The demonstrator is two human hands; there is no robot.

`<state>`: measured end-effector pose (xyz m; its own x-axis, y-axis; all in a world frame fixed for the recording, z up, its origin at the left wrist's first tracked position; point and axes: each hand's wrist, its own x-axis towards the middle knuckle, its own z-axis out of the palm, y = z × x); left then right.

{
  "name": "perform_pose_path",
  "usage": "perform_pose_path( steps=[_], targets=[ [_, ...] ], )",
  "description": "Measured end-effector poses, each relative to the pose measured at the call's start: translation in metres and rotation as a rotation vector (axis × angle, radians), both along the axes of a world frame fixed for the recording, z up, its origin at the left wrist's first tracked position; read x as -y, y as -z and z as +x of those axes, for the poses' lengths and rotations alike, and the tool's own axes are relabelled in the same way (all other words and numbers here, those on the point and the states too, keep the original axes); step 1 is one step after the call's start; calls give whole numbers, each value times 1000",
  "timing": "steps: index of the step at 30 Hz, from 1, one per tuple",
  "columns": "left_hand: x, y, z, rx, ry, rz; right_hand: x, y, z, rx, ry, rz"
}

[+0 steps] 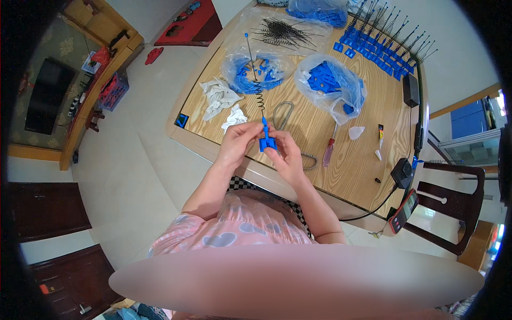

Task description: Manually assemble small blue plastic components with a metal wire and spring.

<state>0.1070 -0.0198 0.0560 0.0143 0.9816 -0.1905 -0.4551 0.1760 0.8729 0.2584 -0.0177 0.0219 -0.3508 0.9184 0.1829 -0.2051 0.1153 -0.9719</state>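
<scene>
Close to the table's near edge, both hands are closed on one blue plastic piece [268, 144] with a square base and a pointed stem. A dark coiled wire spring [260, 100] rises from the stem and ends in a small blue tip. My left hand [238, 144] pinches at the stem. With thumb and fingers, my right hand [286, 158] grips the base. The fingers partly cover where stem and base meet. Just beyond the hands lie crumpled white tissue [233, 117] and scissors [282, 113], the latter partly hidden by the right hand.
Two plastic bags of blue parts [325, 80] lie farther back, with loose dark springs [285, 33] behind. Several finished-looking spring pieces [381, 48] stand at the far right. A red-handled screwdriver [328, 153], glue tube [381, 134], black adapter [402, 173] and phone [404, 212] lie to the right.
</scene>
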Motion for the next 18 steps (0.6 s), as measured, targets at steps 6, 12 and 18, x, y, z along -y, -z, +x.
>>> perform_pose_path(
  steps=[6, 12, 18],
  targets=[
    [-4, -3, -4, -37, -52, 35, 0, 4, 0, 0, -24, 9],
    [-3, -5, -5, -75, -42, 67, 1, -1, -3, 109, 156, 153],
    [-2, -9, -3, -92, -48, 108, 1, -16, 1, 330, 333, 392]
  ],
)
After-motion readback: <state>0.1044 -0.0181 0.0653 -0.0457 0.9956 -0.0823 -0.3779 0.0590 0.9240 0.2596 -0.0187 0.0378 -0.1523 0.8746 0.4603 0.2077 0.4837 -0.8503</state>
